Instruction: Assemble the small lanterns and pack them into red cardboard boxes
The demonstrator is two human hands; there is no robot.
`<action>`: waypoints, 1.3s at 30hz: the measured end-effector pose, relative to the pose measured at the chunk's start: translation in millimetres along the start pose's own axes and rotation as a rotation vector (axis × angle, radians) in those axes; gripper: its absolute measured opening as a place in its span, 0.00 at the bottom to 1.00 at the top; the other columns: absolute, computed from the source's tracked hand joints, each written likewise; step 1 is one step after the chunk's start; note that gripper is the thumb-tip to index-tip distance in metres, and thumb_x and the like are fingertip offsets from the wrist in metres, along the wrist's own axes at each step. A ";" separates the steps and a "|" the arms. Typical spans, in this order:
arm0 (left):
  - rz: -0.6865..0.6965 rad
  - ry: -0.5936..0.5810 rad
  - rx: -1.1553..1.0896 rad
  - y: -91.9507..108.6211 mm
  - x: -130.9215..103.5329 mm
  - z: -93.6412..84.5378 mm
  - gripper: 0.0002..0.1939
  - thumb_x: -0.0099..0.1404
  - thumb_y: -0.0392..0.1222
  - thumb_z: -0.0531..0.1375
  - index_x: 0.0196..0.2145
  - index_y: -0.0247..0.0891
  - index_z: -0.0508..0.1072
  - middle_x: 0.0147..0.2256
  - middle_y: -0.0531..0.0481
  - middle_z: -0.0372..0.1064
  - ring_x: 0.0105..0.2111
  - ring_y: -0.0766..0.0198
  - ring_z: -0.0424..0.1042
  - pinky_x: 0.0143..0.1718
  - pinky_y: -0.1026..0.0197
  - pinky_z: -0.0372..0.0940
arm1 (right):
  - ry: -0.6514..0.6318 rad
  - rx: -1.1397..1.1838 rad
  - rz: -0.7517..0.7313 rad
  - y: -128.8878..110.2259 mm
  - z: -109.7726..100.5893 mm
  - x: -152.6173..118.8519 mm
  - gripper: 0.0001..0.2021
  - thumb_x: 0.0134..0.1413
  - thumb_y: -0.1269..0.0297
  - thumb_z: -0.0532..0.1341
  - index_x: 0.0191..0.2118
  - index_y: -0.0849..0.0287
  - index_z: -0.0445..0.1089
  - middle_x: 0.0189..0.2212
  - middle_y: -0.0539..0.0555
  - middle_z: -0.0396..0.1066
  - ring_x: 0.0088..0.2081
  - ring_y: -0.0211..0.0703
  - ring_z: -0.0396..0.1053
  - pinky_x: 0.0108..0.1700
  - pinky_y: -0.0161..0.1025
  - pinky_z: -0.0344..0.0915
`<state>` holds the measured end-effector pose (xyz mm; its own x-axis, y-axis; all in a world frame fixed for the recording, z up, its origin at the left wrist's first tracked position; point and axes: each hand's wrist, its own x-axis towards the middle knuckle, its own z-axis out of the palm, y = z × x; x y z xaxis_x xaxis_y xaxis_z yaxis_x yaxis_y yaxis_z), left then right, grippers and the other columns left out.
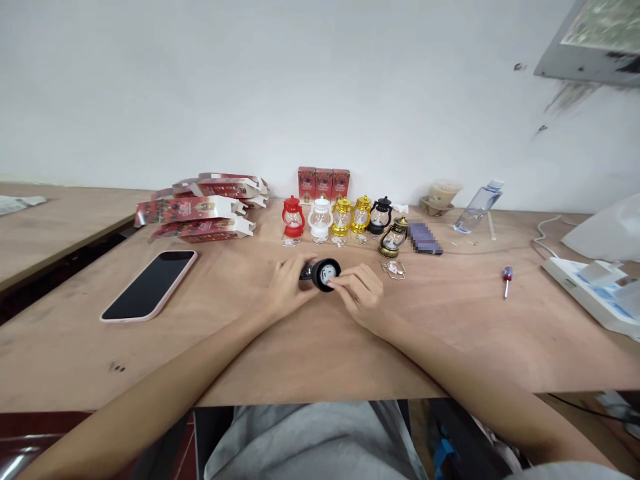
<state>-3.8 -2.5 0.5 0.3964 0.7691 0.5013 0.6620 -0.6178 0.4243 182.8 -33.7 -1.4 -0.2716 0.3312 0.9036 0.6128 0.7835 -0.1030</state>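
Note:
My left hand (291, 288) is wrapped round a small black lantern (317, 266), tipped on its side so that its underside faces me. A pale round insert with dark slots shows inside the black base. My right hand (361, 291) has its fingers pinched together at the right edge of that base, the fingertips touching the insert. Whatever lies between these fingertips is too small to make out. Beyond my hands stand a red lantern (293, 218), a white lantern (321, 219), two gold lanterns (341, 219), another black lantern (380, 217) and a tilted bronze lantern (393, 239).
Flattened red boxes (200, 212) lie at the back left, with upright red boxes (324, 185) by the wall. A phone (150, 287) is at left. To the right are a screwdriver (507, 281), a tilted bottle (477, 208), a cup (444, 193) and a power strip (590, 293).

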 end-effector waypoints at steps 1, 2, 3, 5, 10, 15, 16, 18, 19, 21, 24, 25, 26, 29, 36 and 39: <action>0.003 -0.004 0.005 0.4 0.1 -0.5 0.22 0.55 0.47 0.60 0.47 0.41 0.61 0.48 0.46 0.69 0.46 0.53 0.69 0.46 0.53 0.56 | 0.000 0.012 0.017 -0.8 0.1 0.2 0.04 0.56 0.70 0.59 0.32 0.58 0.70 0.27 0.53 0.70 0.30 0.39 0.65 0.33 0.37 0.62; 0.005 -0.007 0.011 0.7 0.2 -1.0 0.22 0.56 0.46 0.60 0.47 0.40 0.61 0.48 0.46 0.69 0.46 0.53 0.69 0.46 0.53 0.56 | 0.000 0.026 0.043 -1.8 -0.1 0.7 0.04 0.56 0.70 0.59 0.32 0.57 0.70 0.27 0.53 0.69 0.31 0.39 0.65 0.33 0.38 0.63; 0.007 -0.008 0.018 0.8 0.4 -1.4 0.22 0.56 0.46 0.60 0.47 0.40 0.61 0.47 0.46 0.69 0.46 0.53 0.69 0.45 0.53 0.56 | 0.003 0.046 0.086 -3.0 -0.3 1.4 0.03 0.56 0.69 0.59 0.33 0.57 0.70 0.29 0.53 0.69 0.32 0.39 0.66 0.35 0.38 0.64; 0.008 -0.011 0.029 0.3 1.0 -1.9 0.23 0.56 0.46 0.60 0.48 0.40 0.61 0.48 0.46 0.69 0.47 0.53 0.68 0.45 0.53 0.55 | 0.017 0.105 0.212 -5.3 -0.9 3.1 0.03 0.55 0.67 0.60 0.36 0.57 0.70 0.33 0.54 0.68 0.36 0.40 0.67 0.38 0.39 0.65; 0.011 -0.041 0.048 -2.8 2.0 -1.2 0.24 0.55 0.44 0.59 0.49 0.40 0.60 0.48 0.46 0.69 0.48 0.53 0.68 0.45 0.53 0.56 | -0.017 0.220 0.341 -6.9 -0.4 3.7 0.09 0.55 0.65 0.60 0.43 0.54 0.69 0.41 0.55 0.66 0.44 0.42 0.67 0.45 0.42 0.67; 0.020 -0.016 0.079 -4.2 2.2 -0.5 0.23 0.57 0.47 0.59 0.49 0.39 0.60 0.50 0.44 0.68 0.48 0.52 0.68 0.44 0.53 0.56 | 0.049 0.146 0.194 -4.2 0.2 1.9 0.05 0.56 0.69 0.59 0.36 0.55 0.72 0.40 0.56 0.67 0.42 0.42 0.67 0.43 0.41 0.67; 0.019 -0.014 0.090 -4.4 2.4 -0.4 0.23 0.56 0.47 0.60 0.49 0.39 0.61 0.50 0.44 0.68 0.48 0.52 0.68 0.44 0.52 0.56 | 0.053 0.121 0.161 -3.5 0.1 1.9 0.05 0.55 0.70 0.59 0.35 0.55 0.72 0.38 0.56 0.68 0.41 0.42 0.67 0.42 0.41 0.67; 0.019 -0.015 0.105 -4.8 2.6 0.1 0.24 0.56 0.47 0.60 0.48 0.39 0.61 0.49 0.44 0.69 0.48 0.51 0.68 0.44 0.52 0.56 | 0.048 0.074 0.099 -2.4 -0.2 2.1 0.04 0.55 0.71 0.59 0.33 0.55 0.71 0.36 0.55 0.71 0.38 0.41 0.67 0.40 0.41 0.65; 0.021 -0.016 0.106 -5.0 2.7 0.4 0.24 0.56 0.48 0.60 0.48 0.39 0.61 0.49 0.44 0.69 0.48 0.51 0.68 0.44 0.52 0.56 | 0.041 0.060 0.080 -2.2 -0.4 2.2 0.04 0.55 0.71 0.59 0.32 0.55 0.71 0.35 0.54 0.71 0.37 0.41 0.67 0.40 0.41 0.65; 0.026 -0.015 0.096 -5.2 2.6 0.8 0.25 0.55 0.48 0.60 0.49 0.39 0.61 0.49 0.44 0.69 0.48 0.51 0.68 0.44 0.52 0.56 | 0.026 0.062 0.083 -2.8 -0.9 2.7 0.04 0.55 0.71 0.59 0.31 0.56 0.70 0.35 0.54 0.72 0.37 0.41 0.67 0.40 0.41 0.64; 0.045 -0.019 0.071 -4.1 2.0 -0.6 0.24 0.56 0.48 0.59 0.49 0.40 0.60 0.49 0.44 0.69 0.48 0.52 0.68 0.44 0.52 0.57 | 0.022 0.152 0.201 -4.8 -1.7 4.0 0.03 0.55 0.69 0.59 0.33 0.56 0.70 0.38 0.55 0.69 0.41 0.41 0.68 0.45 0.42 0.65; 0.056 -0.023 0.060 -3.3 1.8 -1.8 0.24 0.57 0.48 0.59 0.49 0.40 0.60 0.49 0.44 0.69 0.48 0.52 0.68 0.44 0.52 0.57 | 0.020 0.210 0.272 -5.0 -1.7 4.5 0.03 0.55 0.67 0.60 0.36 0.56 0.70 0.41 0.56 0.68 0.44 0.42 0.67 0.46 0.43 0.65; 0.070 -0.024 0.046 -2.6 1.5 -3.1 0.24 0.57 0.48 0.59 0.49 0.40 0.60 0.49 0.44 0.68 0.48 0.52 0.68 0.45 0.53 0.57 | 0.009 0.287 0.355 -4.8 -1.3 4.9 0.08 0.53 0.64 0.62 0.40 0.56 0.69 0.44 0.57 0.67 0.46 0.43 0.67 0.47 0.43 0.65; 0.109 -0.019 0.017 -2.0 1.1 -6.4 0.25 0.57 0.49 0.58 0.50 0.40 0.60 0.50 0.44 0.68 0.48 0.53 0.67 0.46 0.53 0.57 | -0.104 0.603 0.599 -1.9 1.9 5.1 0.23 0.48 0.57 0.65 0.50 0.54 0.62 0.50 0.57 0.65 0.48 0.44 0.67 0.47 0.42 0.67; 0.143 -0.024 0.122 -7.2 0.7 -7.2 0.26 0.57 0.48 0.58 0.52 0.40 0.61 0.49 0.42 0.67 0.49 0.51 0.66 0.45 0.53 0.54 | -0.204 0.983 0.805 0.4 10.3 4.1 0.21 0.42 0.55 0.68 0.43 0.56 0.66 0.45 0.54 0.70 0.47 0.43 0.69 0.49 0.42 0.66; 0.154 0.013 0.207 -4.1 0.7 -9.0 0.25 0.57 0.46 0.57 0.52 0.40 0.62 0.48 0.42 0.67 0.48 0.51 0.65 0.45 0.52 0.52 | -0.199 0.990 0.792 -0.5 9.7 4.9 0.22 0.41 0.55 0.68 0.42 0.56 0.66 0.48 0.55 0.68 0.49 0.43 0.68 0.51 0.42 0.65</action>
<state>-11.9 -0.9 5.9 0.4950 0.6656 0.5585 0.7114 -0.6795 0.1793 173.9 -27.4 -1.0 -0.2461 0.8892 0.3857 -0.1295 0.3642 -0.9223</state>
